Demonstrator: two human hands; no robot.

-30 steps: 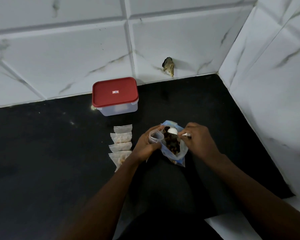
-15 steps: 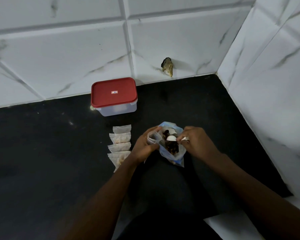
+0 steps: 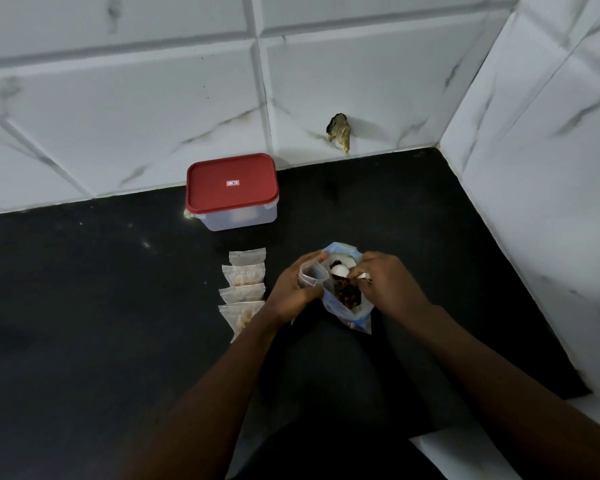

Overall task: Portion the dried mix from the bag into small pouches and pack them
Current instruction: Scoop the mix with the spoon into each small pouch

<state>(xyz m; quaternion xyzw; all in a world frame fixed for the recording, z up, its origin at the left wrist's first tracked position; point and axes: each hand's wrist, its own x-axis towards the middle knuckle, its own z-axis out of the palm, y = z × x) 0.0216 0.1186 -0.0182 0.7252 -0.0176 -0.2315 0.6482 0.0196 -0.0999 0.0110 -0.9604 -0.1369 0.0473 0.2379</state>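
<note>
The left forearm hides the near corner of the last of four small clear filled pouches (image 3: 244,289) lined up on the black counter (image 3: 84,306); the dark dried mix (image 3: 347,294) is too dim to identify. White marbled wall tiles (image 3: 153,98) meet in a corner, where a red-lidded clear plastic box (image 3: 232,190) stands. The left hand (image 3: 293,292) grips a small clear zip pouch (image 3: 312,273) touching the blue-edged clear plastic bag (image 3: 352,315); the right hand (image 3: 387,289) pinches a white scoop (image 3: 340,270) at the bag's mouth

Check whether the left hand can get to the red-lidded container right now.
Probably not at once: the left hand grips an open small pouch beside the bag. The path looks free, though: the container sits closed beyond the filled pouches.
</note>
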